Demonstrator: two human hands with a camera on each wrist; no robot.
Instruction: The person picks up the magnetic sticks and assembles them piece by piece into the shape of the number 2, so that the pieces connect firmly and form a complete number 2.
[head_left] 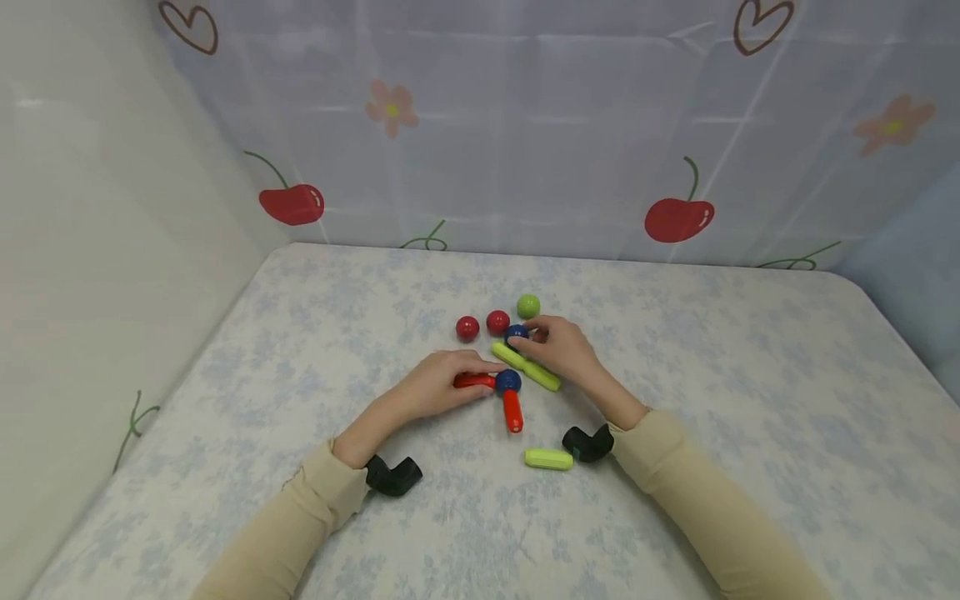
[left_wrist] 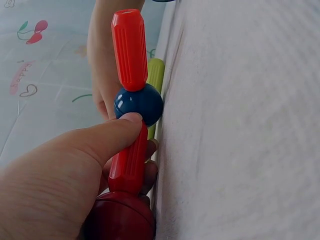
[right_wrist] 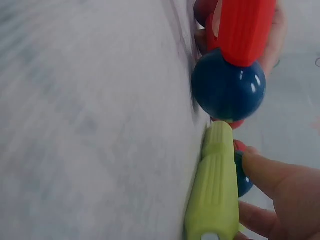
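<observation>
My left hand (head_left: 442, 383) grips a red grooved rod (left_wrist: 129, 167), its thumb at the joint with a blue ball (head_left: 508, 382). From that ball a second red rod (head_left: 513, 412) points toward the front. A dark red ball (left_wrist: 122, 217) sits at the gripped rod's other end, mostly covered by the hand in the head view. My right hand (head_left: 561, 343) pinches another blue ball (head_left: 517, 335) between thumb and fingers. Just in front of that ball, two yellow-green rods (head_left: 542, 376) lie end to end; whether they are joined I cannot tell.
Behind the hands sit two red balls (head_left: 467, 328) and a green ball (head_left: 528, 306). A loose yellow-green rod (head_left: 548, 459) lies nearer the front, beside the black device (head_left: 588, 443) on the right wrist. A printed curtain (head_left: 487, 150) hangs behind the patterned table (head_left: 750, 375).
</observation>
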